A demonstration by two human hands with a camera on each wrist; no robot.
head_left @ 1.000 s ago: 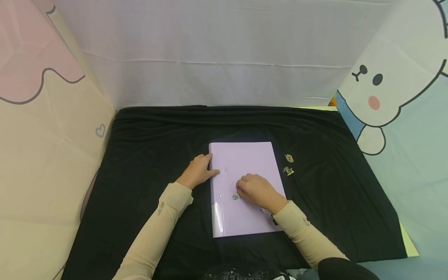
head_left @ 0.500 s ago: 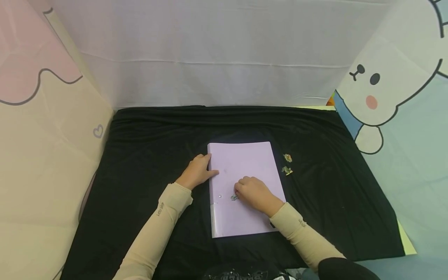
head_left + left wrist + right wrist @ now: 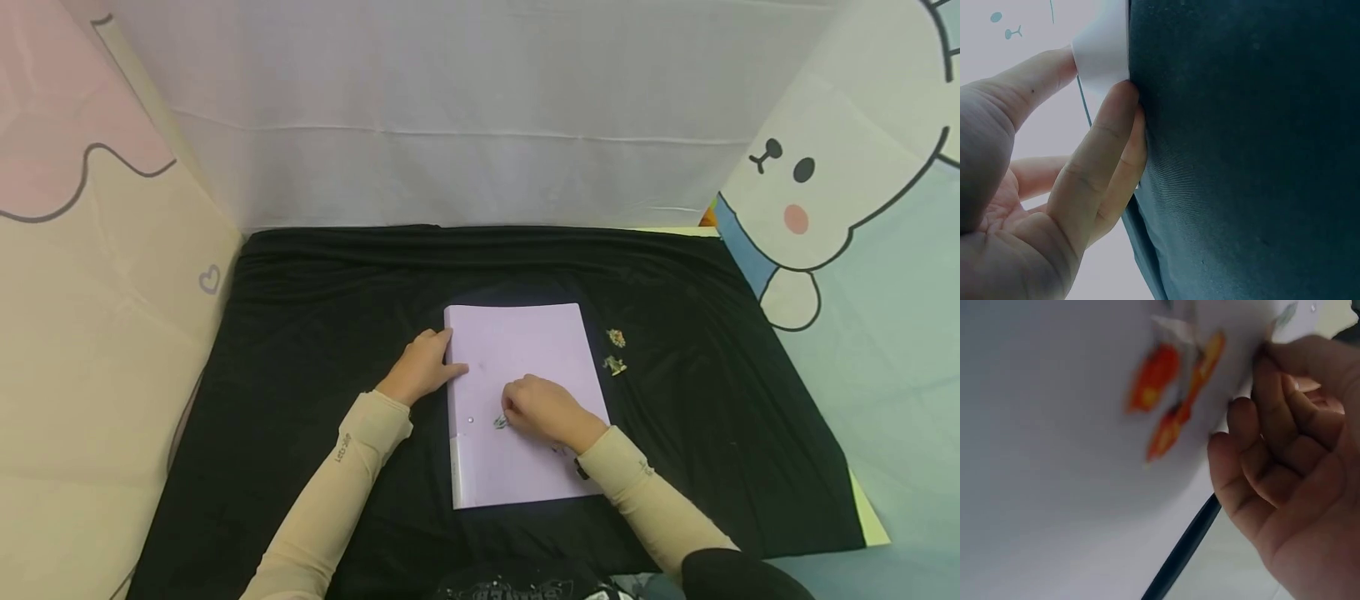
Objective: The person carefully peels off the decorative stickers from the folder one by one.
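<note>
A lilac ring binder [image 3: 525,350] lies closed on a black cloth. My left hand [image 3: 420,367] rests at its spine, with the thumb [image 3: 1054,65] on the cover and the other fingers along the outer side. Over the cover's middle, my right hand [image 3: 543,408] pinches at a small grey-green sticker [image 3: 500,422] with thumb and index fingertips; part of the sticker shows beyond them in the right wrist view. The other right fingers are curled. Orange-red stickers [image 3: 1172,394], blurred, lie on the cover near that hand, mostly hidden by the wrist in the head view.
Two small gold-coloured cutouts, an upper cutout [image 3: 616,337] and a lower cutout [image 3: 615,365], lie on the black cloth [image 3: 712,400] right of the binder. A white curtain [image 3: 480,150] hangs behind. Printed cloth panels stand at both sides.
The right hand makes only slight movements at the same spot over the sticker. The left hand and the binder stay in place.
</note>
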